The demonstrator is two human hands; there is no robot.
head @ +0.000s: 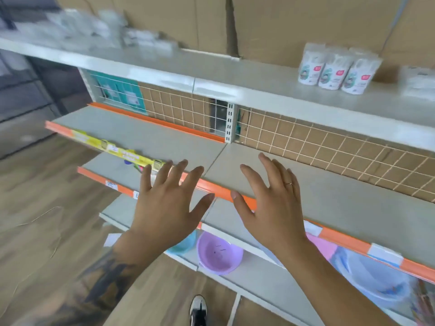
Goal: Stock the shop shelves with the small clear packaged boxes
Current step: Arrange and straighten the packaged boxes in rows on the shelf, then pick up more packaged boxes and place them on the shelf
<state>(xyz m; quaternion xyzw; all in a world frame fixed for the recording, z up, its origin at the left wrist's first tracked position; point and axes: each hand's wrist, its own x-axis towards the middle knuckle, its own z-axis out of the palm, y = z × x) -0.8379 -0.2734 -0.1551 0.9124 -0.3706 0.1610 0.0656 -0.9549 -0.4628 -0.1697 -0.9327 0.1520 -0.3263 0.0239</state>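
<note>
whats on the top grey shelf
Three white cylindrical packs in clear wrap stand at right; blurred clear packaged boxes sit at left. Brown cardboard stands behind. Box contents are too blurred to tell.

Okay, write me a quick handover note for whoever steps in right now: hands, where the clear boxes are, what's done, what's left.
Left hand and right hand: both open with fingers spread, holding nothing, hovering over the orange front edge of the bare grey middle shelf.
Small clear packaged boxes: a blurred cluster at the left end of the white top shelf.
Three white labelled tubs stand on the same shelf, further right.
Done: some boxes stocked up top.
Left: no unstocked boxes are in view; find them and go on filling the shelves.
</note>
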